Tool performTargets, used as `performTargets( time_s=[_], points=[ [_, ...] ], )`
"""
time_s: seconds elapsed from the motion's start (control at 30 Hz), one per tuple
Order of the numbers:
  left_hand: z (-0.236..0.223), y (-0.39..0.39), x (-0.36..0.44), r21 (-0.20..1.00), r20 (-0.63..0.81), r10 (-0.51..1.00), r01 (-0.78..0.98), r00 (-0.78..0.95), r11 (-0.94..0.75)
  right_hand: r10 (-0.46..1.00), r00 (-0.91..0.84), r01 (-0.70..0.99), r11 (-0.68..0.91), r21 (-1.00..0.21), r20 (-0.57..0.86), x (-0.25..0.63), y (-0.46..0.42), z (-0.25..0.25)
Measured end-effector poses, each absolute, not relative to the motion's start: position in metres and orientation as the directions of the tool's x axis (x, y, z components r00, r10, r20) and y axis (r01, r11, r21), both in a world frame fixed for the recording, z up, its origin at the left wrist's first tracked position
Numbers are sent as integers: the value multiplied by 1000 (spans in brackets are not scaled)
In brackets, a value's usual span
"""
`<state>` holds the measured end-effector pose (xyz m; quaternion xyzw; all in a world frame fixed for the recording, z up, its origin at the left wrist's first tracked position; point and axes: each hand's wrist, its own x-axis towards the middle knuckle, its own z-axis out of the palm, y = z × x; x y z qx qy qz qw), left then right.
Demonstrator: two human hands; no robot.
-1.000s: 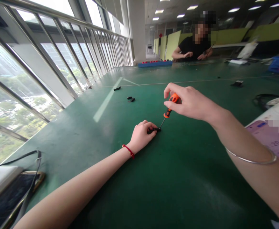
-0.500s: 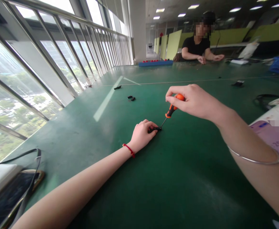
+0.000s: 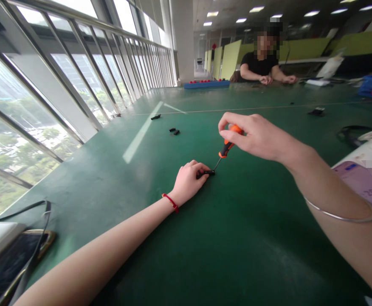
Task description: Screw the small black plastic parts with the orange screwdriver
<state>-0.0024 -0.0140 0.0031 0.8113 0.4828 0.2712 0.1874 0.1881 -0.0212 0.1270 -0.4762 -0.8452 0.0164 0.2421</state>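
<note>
My left hand (image 3: 190, 179) rests on the green table and is closed on a small black part (image 3: 209, 172), pressing it to the surface. Only the part's right end shows past the fingers. Above it and to the right, my right hand (image 3: 251, 134) grips a screwdriver (image 3: 226, 148) with an orange and black handle. The fingers pinch the upper end of the handle. Its thin metal shaft slants down to the left, and the tip meets the right end of the black part. Whether a screw sits there is too small to tell.
Small black pieces (image 3: 174, 131) lie ahead on the table (image 3: 237, 238), with another black piece (image 3: 156, 117) farther off. A phone (image 3: 10, 255) and cable are at lower left. A blue strip with red knobs (image 3: 207, 85) stands far back. Across the table sits a person (image 3: 259, 66).
My right hand's fingers have shifted slightly around the screwdriver handle. My left hand and the black part hold nearly the same place; the whole view has moved a little.
</note>
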Motion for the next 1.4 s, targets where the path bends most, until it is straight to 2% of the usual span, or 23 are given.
performTargets(
  time_s=[0.17,1.4],
  points=[
    [3,-14,-3,574,257,885,675,389,-463,819,-420,821,527,-221,390,188,-22,128],
    [3,-13,-3,564,264,881,678,393,-472,813,-426,809,538,-234,397,185,-24,127]
  ],
)
